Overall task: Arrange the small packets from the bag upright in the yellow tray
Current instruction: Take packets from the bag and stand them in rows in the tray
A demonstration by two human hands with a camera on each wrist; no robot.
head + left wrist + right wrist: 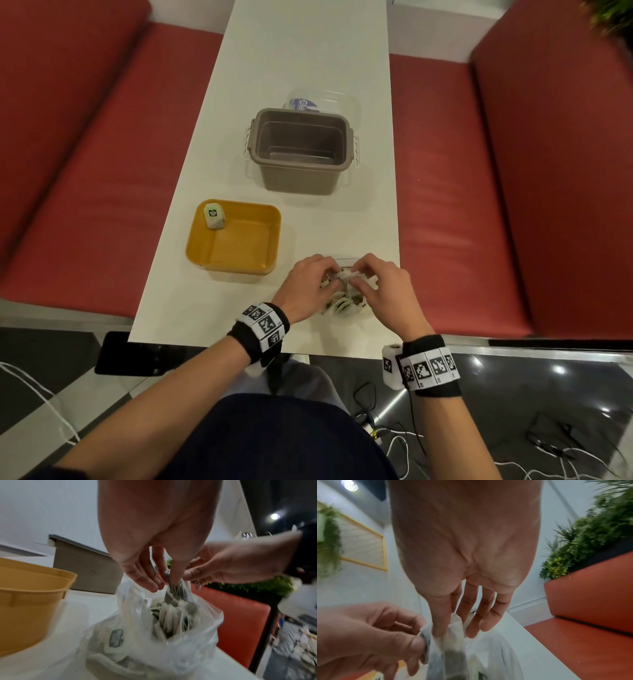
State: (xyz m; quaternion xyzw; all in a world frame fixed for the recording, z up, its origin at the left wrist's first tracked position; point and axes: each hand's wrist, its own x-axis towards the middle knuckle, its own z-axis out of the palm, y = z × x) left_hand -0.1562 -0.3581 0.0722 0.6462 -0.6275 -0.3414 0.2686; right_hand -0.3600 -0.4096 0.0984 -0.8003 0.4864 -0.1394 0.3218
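Packets (173, 616) fill the clear bag (137, 642) that stands open on the white table (281, 61), just right of the yellow tray (239, 253). My left hand (308, 287) and my right hand (383, 291) meet above the bag's mouth, both pinching the same bunch of packets (447, 639) at its top edge: my left thumb and forefinger grip one side, my right thumb and forefinger the other, while my remaining right fingers (489, 616) hang loosely straight. The lower ends of the bunch reach down into the bag. One packet (214, 215) already stands upright in the tray's far left corner. Beyond the tray sits a grey bin (301, 150), with a clear lid (318, 101) lying behind it. Red benches (513, 205) run along both sides of the table.
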